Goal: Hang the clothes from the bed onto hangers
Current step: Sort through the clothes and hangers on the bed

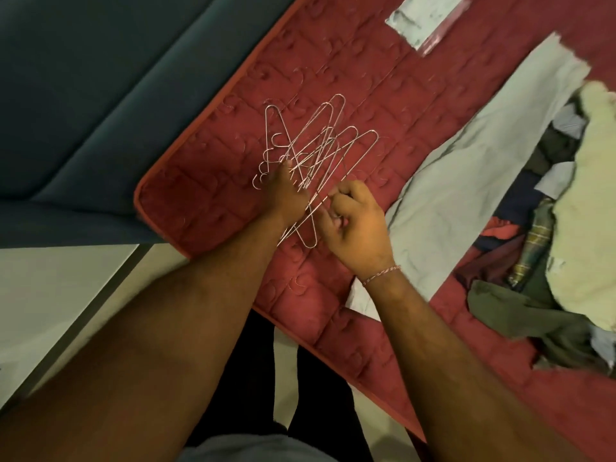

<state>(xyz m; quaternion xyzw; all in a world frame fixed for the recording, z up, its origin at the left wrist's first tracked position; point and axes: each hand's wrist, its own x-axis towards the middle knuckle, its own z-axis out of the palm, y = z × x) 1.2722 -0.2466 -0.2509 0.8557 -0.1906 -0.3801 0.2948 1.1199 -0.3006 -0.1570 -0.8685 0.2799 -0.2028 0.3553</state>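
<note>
1. Nearest the camera, a grey garment edge sits at the bottom of the frame, cut off; dark legs stand on the pale floor (50, 295) below it.
2. Both forearms reach forward over the near edge of the bed (333, 321), a red quilted mattress. A thin braided thread bracelet (383, 274) circles the right wrist.
3. The right hand (358, 225) is curled, fingers and thumb pinching wire at the near side of the hanger bundle; exactly which wire it grips cannot be made out.
4. The left hand (285, 191) is closed around the hook end of the wire hangers (316, 151); its fingers are mostly hidden behind the hand's back.
5. The hangers form a tangled fan of thin metal triangles over the mattress, overlapping so that their number cannot be told. Whether they touch the bed is unclear.
6. Just right of the hands, a pale grey-blue garment (466, 181) lies spread flat on the bed.
7. Further right, a heap of clothes (540, 228) lies on the bed, topped by a cream cloth (590, 201); it runs out of frame and is motion-blurred.
8. Far end: a clear packet holding folded pale cloth (426, 21) lies on the mattress. A dark teal padded surface (100, 95) borders the bed on the left.
</note>
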